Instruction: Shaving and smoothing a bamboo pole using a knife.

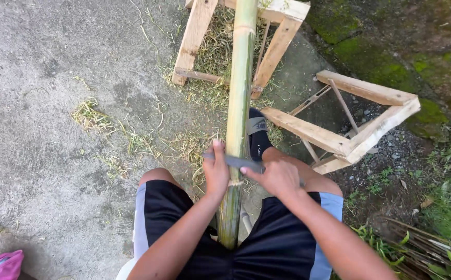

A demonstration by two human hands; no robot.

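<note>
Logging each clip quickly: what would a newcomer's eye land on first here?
A long green bamboo pole runs up the centre between the seated person's knees. Both hands, left hand and right hand, press a blade across it. Two pale wooden stands sit beyond, one tipped over at right.

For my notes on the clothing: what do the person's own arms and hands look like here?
Both forearms are bare, with no sleeves in view. The left hand and the right hand wear no gloves; no rings, watch or bands are visible. Below them are black shorts with light blue-grey side panels.
</note>
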